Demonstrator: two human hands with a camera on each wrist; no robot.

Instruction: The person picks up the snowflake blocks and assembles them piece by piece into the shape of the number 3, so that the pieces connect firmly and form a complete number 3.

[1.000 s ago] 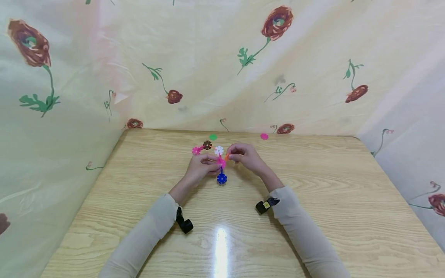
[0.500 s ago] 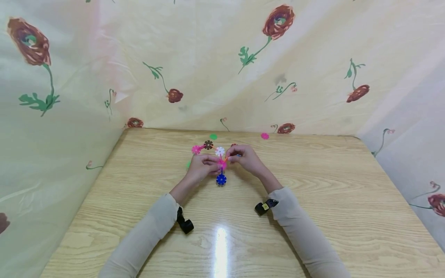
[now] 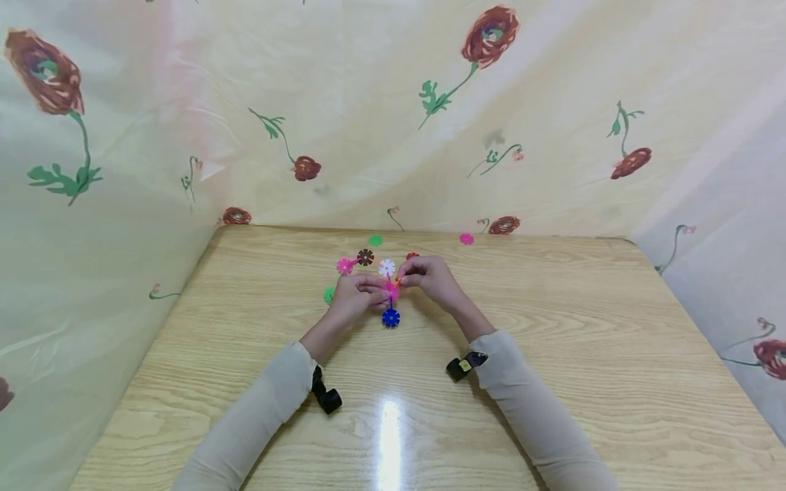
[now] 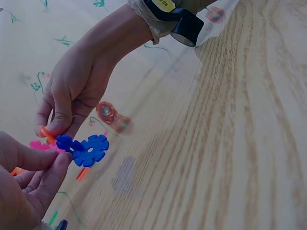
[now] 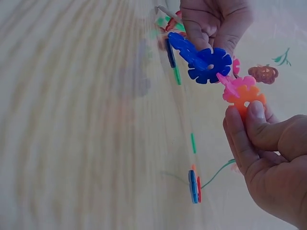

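In front of the person hangs a chain of notched plastic flower discs. My left hand [image 3: 353, 300] pinches it at a pink disc [image 3: 391, 292], thumb on one side and fingers on the other. Blue discs [image 5: 209, 64] stick out from that pink one towards the person. A white disc [image 3: 387, 267], a brown disc [image 3: 365, 257] and another pink disc [image 3: 345, 266] continue the chain on the far side. My right hand [image 3: 432, 281] pinches an orange disc [image 5: 247, 97] between thumb and fingers, its edge against a pink disc in the right wrist view.
Loose discs lie on the wooden table [image 3: 552, 341]: a green disc [image 3: 375, 241] and a pink disc [image 3: 467, 239] near the back edge, a red disc [image 3: 413, 256] behind the right hand, another green disc [image 3: 329, 294] beside the left. A flowered sheet [image 3: 381, 136] hangs behind.
The right hand has edged slightly towards the left hand, bringing the orange disc closer to the pink one. The green disc beside the left hand and the red disc now show more.
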